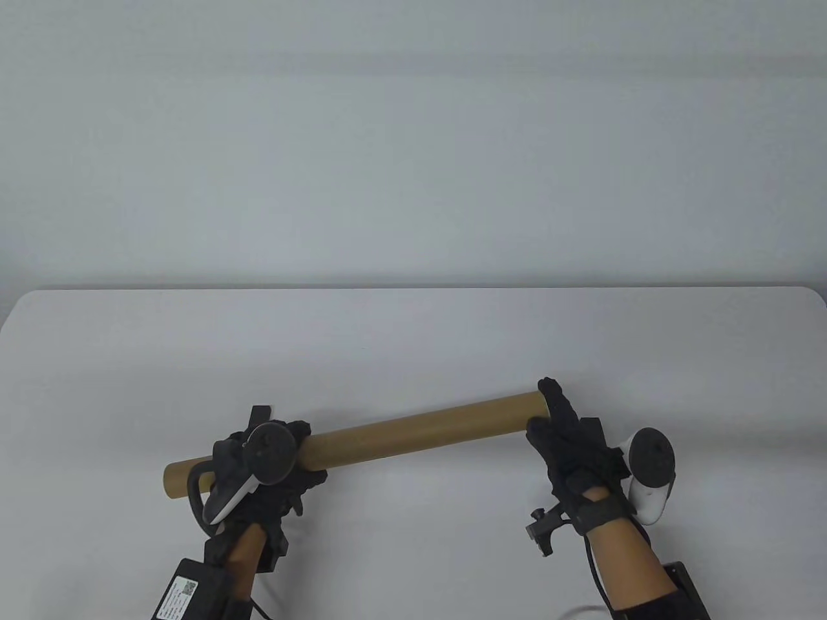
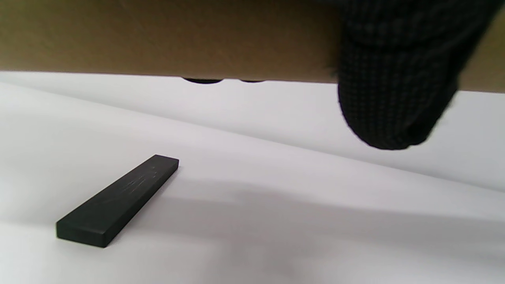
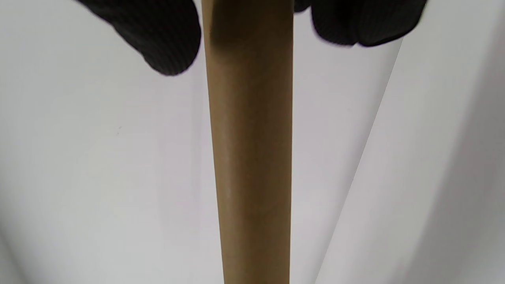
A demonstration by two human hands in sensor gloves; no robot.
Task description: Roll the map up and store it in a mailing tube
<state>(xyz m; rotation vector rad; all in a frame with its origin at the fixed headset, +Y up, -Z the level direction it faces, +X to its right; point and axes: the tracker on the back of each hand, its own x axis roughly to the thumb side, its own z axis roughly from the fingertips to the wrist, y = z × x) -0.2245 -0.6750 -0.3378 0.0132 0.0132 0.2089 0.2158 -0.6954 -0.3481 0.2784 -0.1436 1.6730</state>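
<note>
A brown cardboard tube (image 1: 413, 433) lies slanted across the near part of the white tabletop (image 1: 413, 336), its left end nearer the person and its right end farther away. The left hand (image 1: 261, 468) wraps around the tube close to its left end; its grip is closed on the tube, with a short stub of cardboard sticking out past the hand. In the left wrist view the tube (image 2: 165, 37) fills the top of the picture, one gloved finger (image 2: 394, 79) curls down over its front, and it hangs above the tabletop (image 2: 276, 236) with a soft shadow under it.

The right hand (image 1: 572, 445) is at the tube's right end. Its fingers spread against and around that end, and in the right wrist view gloved fingertips (image 3: 165, 35) sit on either side of the tube (image 3: 250, 157); whether they press it firmly or only touch it cannot be told.

A flat black bar (image 2: 118, 200) lies on the tabletop beneath the tube, apart from it, seen only from the left wrist. A white sheet edge (image 3: 355, 177) runs diagonally beside the tube in the right wrist view. Nothing lies between the two hands along the tube.
</note>
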